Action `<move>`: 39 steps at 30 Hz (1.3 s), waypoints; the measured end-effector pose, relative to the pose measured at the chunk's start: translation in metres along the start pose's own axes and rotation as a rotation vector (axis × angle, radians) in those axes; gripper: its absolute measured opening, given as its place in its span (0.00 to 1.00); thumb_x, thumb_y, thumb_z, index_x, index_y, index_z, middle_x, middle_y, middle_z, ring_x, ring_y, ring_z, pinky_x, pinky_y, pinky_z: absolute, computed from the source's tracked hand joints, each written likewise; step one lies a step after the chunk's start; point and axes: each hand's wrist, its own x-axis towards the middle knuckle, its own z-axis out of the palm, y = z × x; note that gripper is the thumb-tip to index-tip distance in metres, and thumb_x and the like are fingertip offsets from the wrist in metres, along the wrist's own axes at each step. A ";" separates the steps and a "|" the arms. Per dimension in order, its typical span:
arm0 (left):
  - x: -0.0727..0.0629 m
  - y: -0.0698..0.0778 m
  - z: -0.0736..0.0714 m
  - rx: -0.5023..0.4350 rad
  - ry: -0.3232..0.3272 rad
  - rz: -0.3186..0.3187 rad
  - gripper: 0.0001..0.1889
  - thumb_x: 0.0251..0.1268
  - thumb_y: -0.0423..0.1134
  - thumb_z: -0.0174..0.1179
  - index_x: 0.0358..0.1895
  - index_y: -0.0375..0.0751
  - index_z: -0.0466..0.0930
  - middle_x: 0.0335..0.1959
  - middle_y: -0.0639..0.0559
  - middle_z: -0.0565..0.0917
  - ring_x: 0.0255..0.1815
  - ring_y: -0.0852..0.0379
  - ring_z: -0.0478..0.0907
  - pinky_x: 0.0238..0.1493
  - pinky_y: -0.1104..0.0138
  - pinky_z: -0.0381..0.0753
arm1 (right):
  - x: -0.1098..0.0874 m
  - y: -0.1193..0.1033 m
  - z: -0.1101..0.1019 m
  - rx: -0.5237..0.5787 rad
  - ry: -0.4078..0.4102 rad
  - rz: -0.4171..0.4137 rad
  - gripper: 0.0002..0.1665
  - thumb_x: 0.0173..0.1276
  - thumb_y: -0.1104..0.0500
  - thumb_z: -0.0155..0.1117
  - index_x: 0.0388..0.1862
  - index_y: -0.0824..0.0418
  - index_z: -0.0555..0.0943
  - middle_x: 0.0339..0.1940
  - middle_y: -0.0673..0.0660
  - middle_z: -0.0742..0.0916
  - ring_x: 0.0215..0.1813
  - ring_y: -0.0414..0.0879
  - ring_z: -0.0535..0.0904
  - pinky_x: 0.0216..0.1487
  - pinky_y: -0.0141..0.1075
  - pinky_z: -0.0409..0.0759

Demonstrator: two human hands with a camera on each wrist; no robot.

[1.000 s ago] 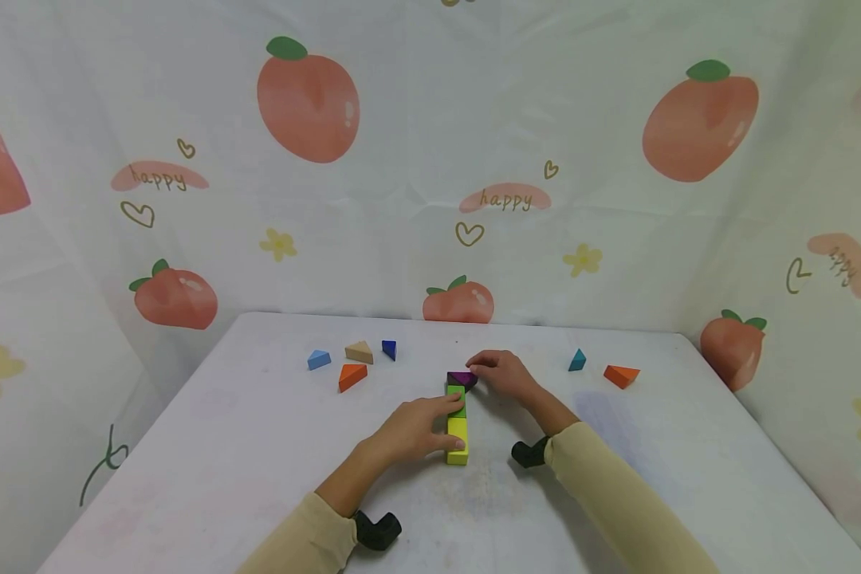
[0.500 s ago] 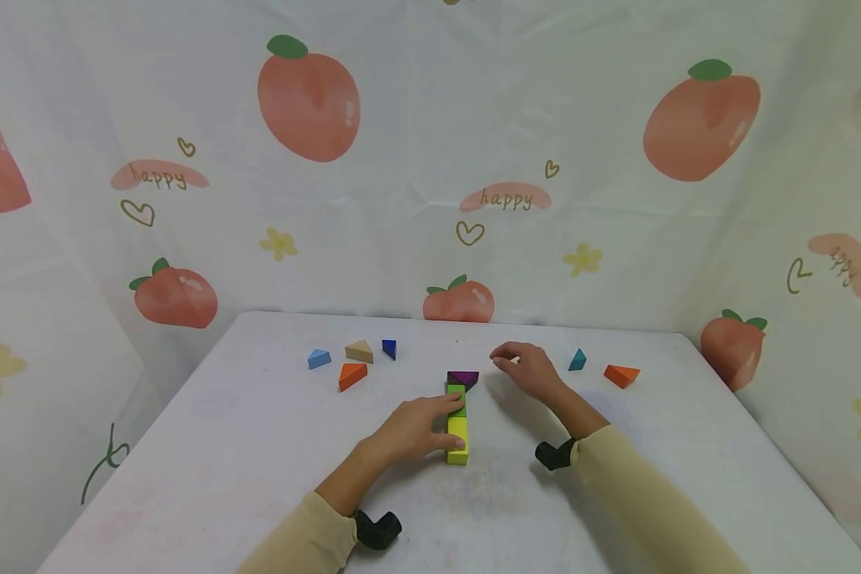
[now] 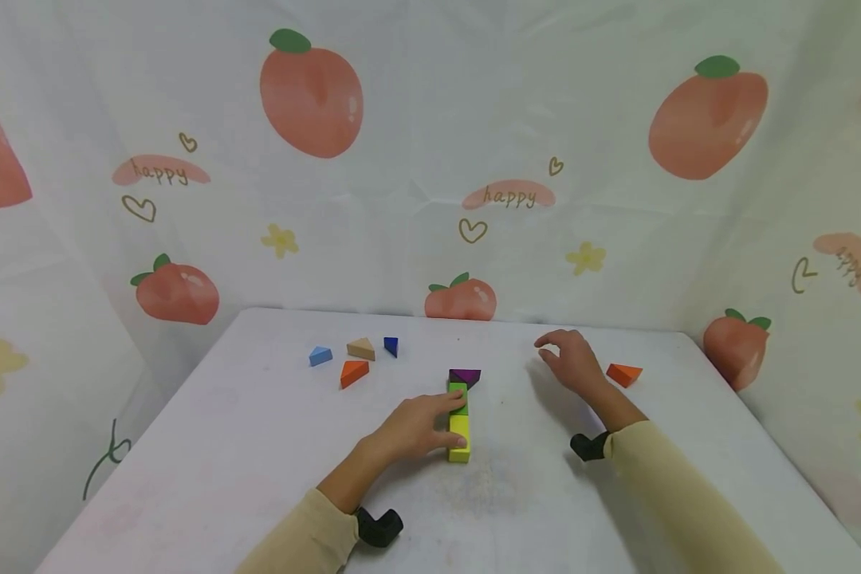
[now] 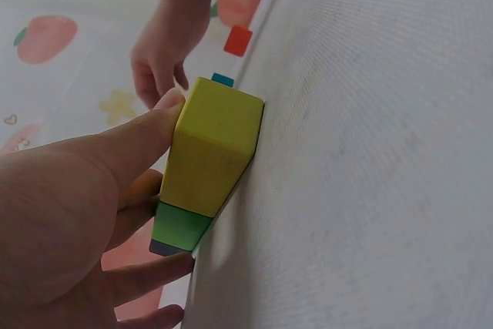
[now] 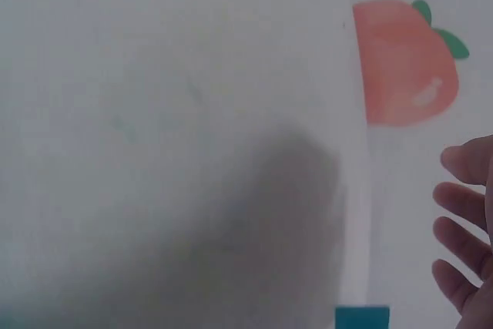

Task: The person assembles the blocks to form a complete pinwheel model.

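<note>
In the head view a yellow block, a green block and a purple triangular block stand in a row, running away from the person. My left hand rests on this row, thumb on the yellow block and a finger on the green one. The left wrist view shows the thumb tip against the yellow block's edge, its other fingers fairly straight alongside. To the right, my right hand hovers over the table with loosely bent fingers, holding nothing. A teal block lies near it, hidden behind it in the head view.
At the back left lie a light blue block, a natural wood block, a dark blue block and an orange block. Another orange block lies right of the right hand. A printed curtain hangs behind the white table.
My right hand has let go of the purple block and moved right, now covering the teal block in the head view. The left hand has stayed on the row.
</note>
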 end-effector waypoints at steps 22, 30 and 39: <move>0.001 0.001 0.000 0.008 0.002 -0.015 0.39 0.57 0.60 0.66 0.73 0.58 0.66 0.71 0.59 0.67 0.71 0.51 0.63 0.65 0.52 0.68 | -0.008 0.056 -0.019 -0.292 0.022 0.017 0.16 0.68 0.56 0.63 0.50 0.65 0.83 0.52 0.69 0.82 0.54 0.69 0.73 0.49 0.63 0.71; 0.001 0.000 0.000 0.008 0.005 -0.007 0.38 0.57 0.59 0.66 0.72 0.58 0.66 0.71 0.59 0.67 0.71 0.52 0.63 0.66 0.52 0.67 | -0.011 0.058 -0.022 -0.321 -0.042 0.052 0.18 0.68 0.54 0.65 0.51 0.64 0.83 0.51 0.69 0.82 0.53 0.67 0.73 0.51 0.63 0.68; 0.002 -0.001 0.001 0.004 0.005 -0.009 0.38 0.57 0.60 0.66 0.72 0.58 0.66 0.71 0.59 0.67 0.71 0.52 0.63 0.66 0.52 0.66 | -0.010 0.066 -0.020 -0.339 -0.075 0.066 0.17 0.66 0.56 0.66 0.50 0.64 0.82 0.45 0.65 0.85 0.48 0.62 0.74 0.48 0.61 0.69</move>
